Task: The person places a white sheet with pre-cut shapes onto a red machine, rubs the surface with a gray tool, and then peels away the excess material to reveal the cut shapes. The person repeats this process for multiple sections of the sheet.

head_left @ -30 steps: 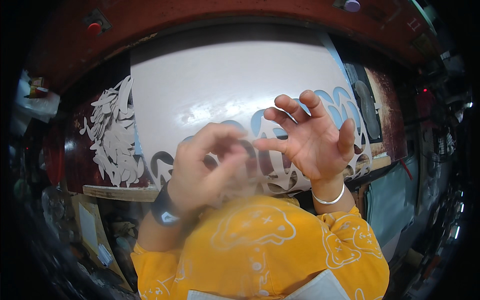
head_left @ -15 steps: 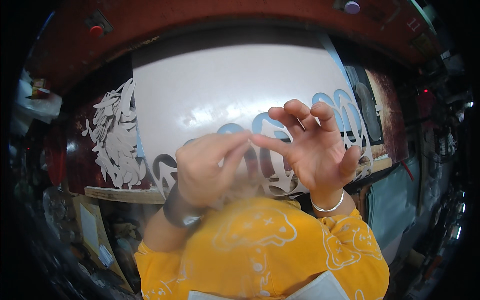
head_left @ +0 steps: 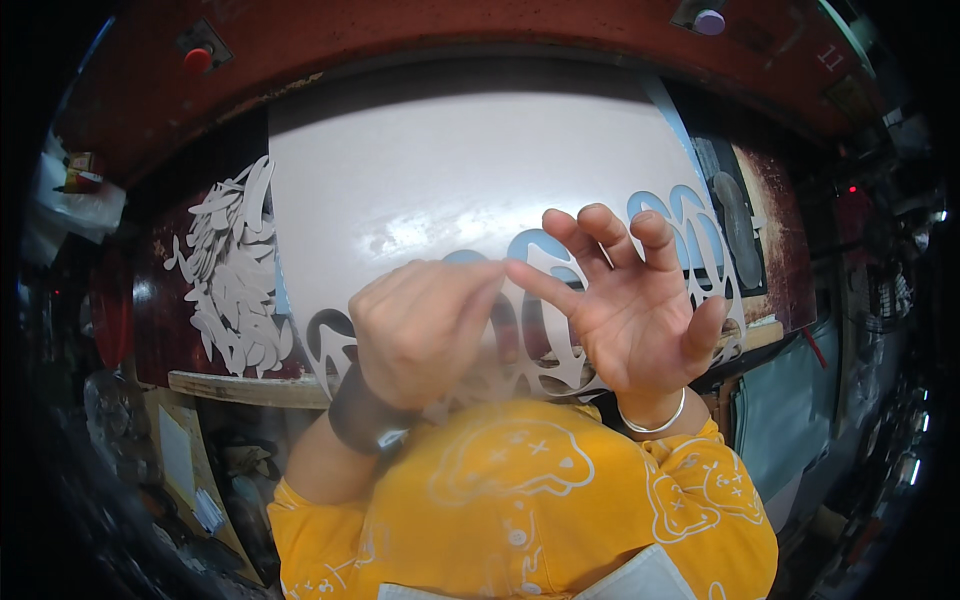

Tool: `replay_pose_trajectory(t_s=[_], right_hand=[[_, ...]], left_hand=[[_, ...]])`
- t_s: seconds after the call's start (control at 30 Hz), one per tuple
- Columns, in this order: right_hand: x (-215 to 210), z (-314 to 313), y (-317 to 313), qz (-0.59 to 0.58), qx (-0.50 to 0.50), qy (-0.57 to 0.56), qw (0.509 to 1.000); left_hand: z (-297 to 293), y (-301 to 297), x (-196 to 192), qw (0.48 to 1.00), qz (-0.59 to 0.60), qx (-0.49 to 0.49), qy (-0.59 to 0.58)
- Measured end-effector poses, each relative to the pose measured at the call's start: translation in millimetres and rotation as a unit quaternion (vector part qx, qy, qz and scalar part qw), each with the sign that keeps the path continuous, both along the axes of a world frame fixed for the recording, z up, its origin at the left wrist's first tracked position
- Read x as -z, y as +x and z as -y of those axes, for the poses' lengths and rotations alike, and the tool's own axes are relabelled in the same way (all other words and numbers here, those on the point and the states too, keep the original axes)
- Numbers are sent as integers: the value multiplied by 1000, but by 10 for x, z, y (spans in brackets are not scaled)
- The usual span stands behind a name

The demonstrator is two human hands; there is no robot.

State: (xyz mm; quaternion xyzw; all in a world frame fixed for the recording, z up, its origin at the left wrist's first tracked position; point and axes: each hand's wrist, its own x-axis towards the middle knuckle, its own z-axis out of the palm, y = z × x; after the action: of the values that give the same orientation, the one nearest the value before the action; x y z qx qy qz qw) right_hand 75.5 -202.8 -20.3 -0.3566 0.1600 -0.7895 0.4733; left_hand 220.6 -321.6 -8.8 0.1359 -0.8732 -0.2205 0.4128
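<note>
My left hand is closed, its thumb and forefinger pinching the tip of my right little finger. Whether anything tiny sits in that pinch is too small to make out. My right hand is raised palm up, with its fingers spread and slightly curled and nothing in the palm. Below both hands lies a large pale grey sheet, its near edge cut through with rows of sole-shaped holes and thin strips. A blue layer shows through several of the holes. Part of the cut edge is hidden behind my left hand.
A heap of pale cut pieces lies left of the sheet. On the right a dark sole-shaped piece rests by the sheet's edge. A red machine beam spans the back, with a red button and a purple one.
Both hands stay nearly in place, the left knuckles turned slightly more toward me. The left fingers remain at the right little fingertip. The sheet and the heap have not moved.
</note>
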Motion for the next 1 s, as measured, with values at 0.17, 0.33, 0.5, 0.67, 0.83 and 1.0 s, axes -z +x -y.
replay_pose_trajectory(t_s=[0.17,0.33,0.5,0.67,0.83,1.0], right_hand=[[-8,-1,25,-19,19,9,1000],[-1,-6,44,26,21,17,999],[22,16,39,97,-20,-19,995],[25,54,54,146,-52,-31,987],[-36,70,5,197,63,26,978],[-57,76,-53,232,-14,29,972]], left_hand=[[46,-40,6,998,14,-11,-63],[43,-69,26,998,0,-23,-64],[45,-57,40,996,-25,-17,-79],[50,-10,42,994,-52,-13,-99],[-51,32,10,992,-58,50,-99],[-86,25,50,994,-51,95,-23]])
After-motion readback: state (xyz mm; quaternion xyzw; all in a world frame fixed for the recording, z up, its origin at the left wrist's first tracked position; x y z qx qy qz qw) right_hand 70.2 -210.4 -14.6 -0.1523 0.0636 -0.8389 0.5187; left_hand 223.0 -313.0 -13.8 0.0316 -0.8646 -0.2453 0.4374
